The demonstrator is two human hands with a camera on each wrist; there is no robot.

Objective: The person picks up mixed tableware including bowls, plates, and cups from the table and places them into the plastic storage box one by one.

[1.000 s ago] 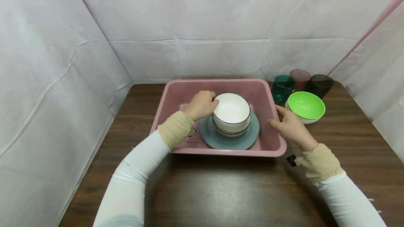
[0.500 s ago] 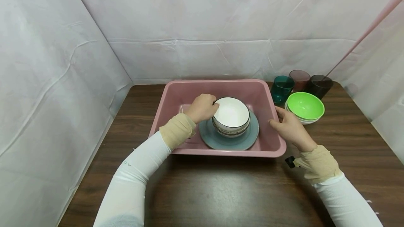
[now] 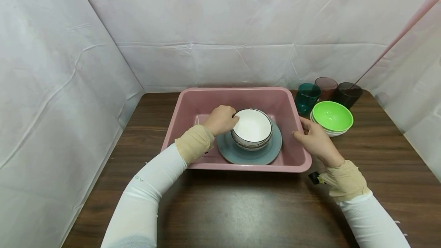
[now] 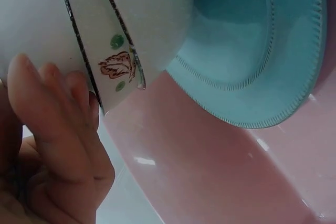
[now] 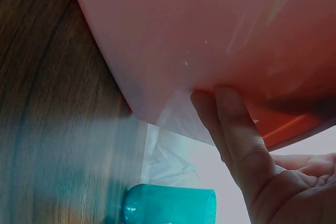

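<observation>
gripping white bowl [image 3: 252,128] in tub [image 3: 193,104]

Inside the pink plastic tub [image 3: 241,94] I had plenty of room behind and left of the grey-blue ceramic plate [image 3: 267,151]; bare floor there. The white ceramic bowl with the dark rim [image 3: 252,128] sat on the plate and took up the middle, so my left hand [image 3: 220,119] was squeezed between the bowl and the tub's left wall. My right hand [image 3: 315,141] was on the tub's right rim, and that side was crowded: the stacked lime-green plastic bowl [image 3: 332,116] sat just beside it, with the teal [image 3: 307,97], pink [image 3: 326,86] and dark tumblers [image 3: 348,93] right behind. The dark wooden table [image 3: 241,206] in front of the tub was open.
</observation>
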